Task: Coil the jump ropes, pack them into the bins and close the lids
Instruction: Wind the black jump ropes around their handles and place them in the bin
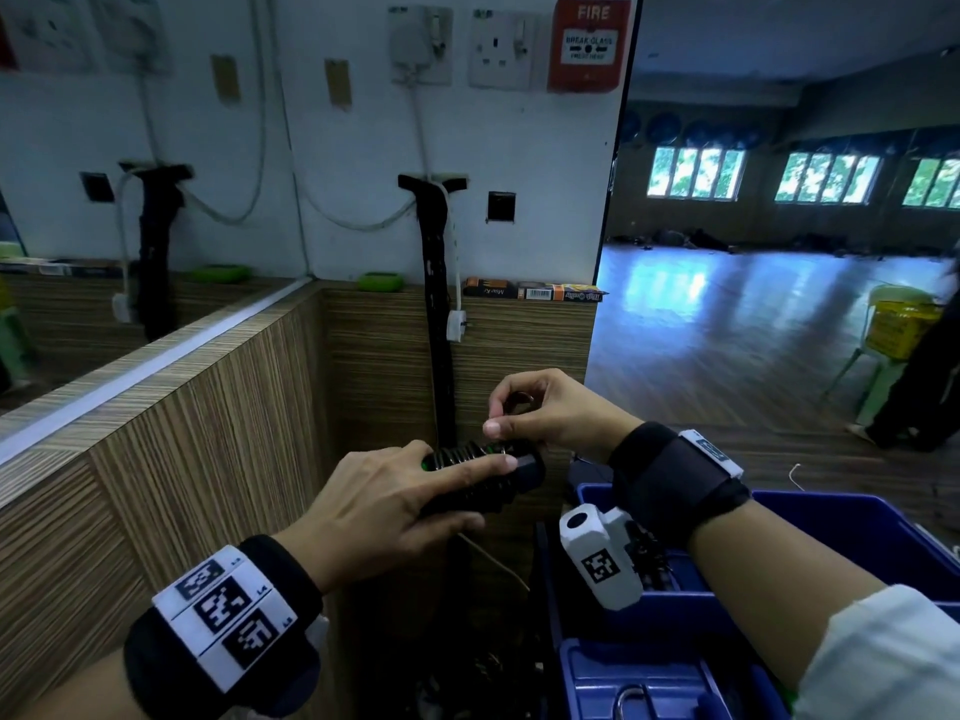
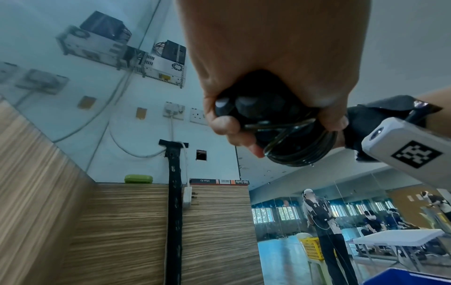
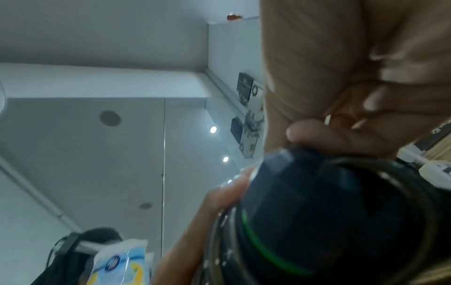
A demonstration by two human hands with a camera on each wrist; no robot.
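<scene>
Above the blue bin (image 1: 852,517): left hand (image 1: 387,504) grips rope bundle (image 1: 483,475); right hand (image 1: 545,413) pinches its cord end. Coiling nearly done; packing and lids remain.

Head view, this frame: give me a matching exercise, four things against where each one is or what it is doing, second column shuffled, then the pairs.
Things:
1. left hand
2. right hand
3. blue bin
4. green case

Places or states:
A. on the wooden ledge by the wall
B. grips the jump rope handles
C. low on the right, lid off
D. pinches the rope above the handles

Pairs: 1-B, 2-D, 3-C, 4-A
</scene>
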